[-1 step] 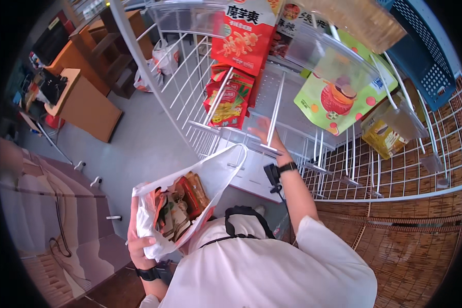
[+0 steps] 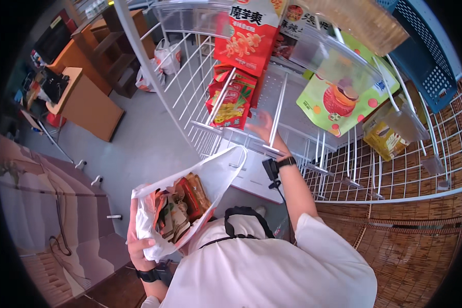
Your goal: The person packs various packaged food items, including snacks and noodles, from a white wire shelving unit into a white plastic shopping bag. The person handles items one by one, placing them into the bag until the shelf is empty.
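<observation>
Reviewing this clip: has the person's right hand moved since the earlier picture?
Yes, slightly. The right hand has shifted a little toward the top of the picture, judged against the nearby white rod.

A loose, plain white top [image 2: 277, 269] fills the bottom centre of the frame, its wide right sleeve [image 2: 315, 244] short, with a thin black cord [image 2: 231, 237] and a thicker black strap loop [image 2: 247, 210] over its front. Toward the lower left, a black left wristband [image 2: 149, 275] carries a dark box [image 2: 163, 269]; right of centre, a black right wristband [image 2: 287, 161] bears a small black boxy device [image 2: 270, 169] with a thin dark cable [image 2: 281, 194]
</observation>
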`<state>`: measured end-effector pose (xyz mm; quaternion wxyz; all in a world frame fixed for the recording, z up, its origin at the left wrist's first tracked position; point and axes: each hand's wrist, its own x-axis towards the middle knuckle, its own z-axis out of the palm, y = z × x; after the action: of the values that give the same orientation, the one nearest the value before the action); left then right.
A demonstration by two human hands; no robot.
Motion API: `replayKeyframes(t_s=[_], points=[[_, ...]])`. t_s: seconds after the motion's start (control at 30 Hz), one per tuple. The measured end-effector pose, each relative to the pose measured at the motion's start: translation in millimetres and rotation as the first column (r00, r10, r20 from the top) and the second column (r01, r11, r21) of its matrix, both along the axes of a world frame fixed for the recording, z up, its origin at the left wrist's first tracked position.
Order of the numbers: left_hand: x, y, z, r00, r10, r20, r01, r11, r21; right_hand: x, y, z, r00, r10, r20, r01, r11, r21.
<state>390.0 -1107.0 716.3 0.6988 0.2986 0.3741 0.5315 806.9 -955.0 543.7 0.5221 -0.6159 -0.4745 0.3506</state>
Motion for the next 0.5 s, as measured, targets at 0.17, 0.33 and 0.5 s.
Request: replayKeyframes(t_s=[0.17,0.33,0.5], points=[[-17,-8,5,0.997,0.078,-0.018,-0.078,0.997,0.024,-2,81,-24,0.991,-0.092,0.097,0.061,0.958,0.282],[-27,-21,3,0.991,0.131,-0.023,-0.131,0.991,0.026,-3,97,-12,0.991,-0.087,0.101,0.057,0.959,0.276],[-30,-27,2,0.991,0.137,-0.016,-0.136,0.99,0.023,-7,87,9,0.992,0.057,-0.112,-0.034,0.98,0.194]])
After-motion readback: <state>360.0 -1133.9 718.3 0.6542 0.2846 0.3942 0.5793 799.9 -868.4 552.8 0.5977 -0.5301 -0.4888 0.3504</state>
